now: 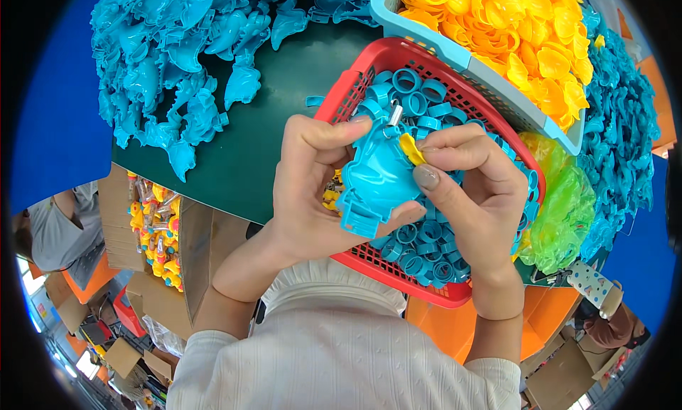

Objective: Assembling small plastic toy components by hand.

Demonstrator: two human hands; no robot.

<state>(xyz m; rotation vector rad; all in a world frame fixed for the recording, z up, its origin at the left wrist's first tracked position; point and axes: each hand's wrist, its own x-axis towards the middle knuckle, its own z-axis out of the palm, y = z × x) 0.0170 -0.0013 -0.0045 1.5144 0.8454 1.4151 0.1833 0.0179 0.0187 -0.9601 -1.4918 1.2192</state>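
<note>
My left hand [312, 183] is closed around a blue plastic shell piece [380, 172], with the thumb at its top edge and the fingers under it. A small silvery metal part [396, 115] stands out at the shell's upper end. Between the thumb and fingers of my right hand [476, 176] is a small curved yellow plastic piece [410, 149], touching or just beside the shell's right edge. Both hands are above a red basket [426, 301] filled with blue plastic rings [430, 232]. Small yellow parts [332, 191] show partly behind my left hand.
A grey-blue crate [483, 73] of yellow cup-shaped pieces [526, 41] stands behind the basket. Blue shells [170, 48] are heaped on the green table [284, 76]. More blue pieces [618, 126] and a green plastic bag [561, 211] lie right. A cardboard box [202, 247] stands lower left.
</note>
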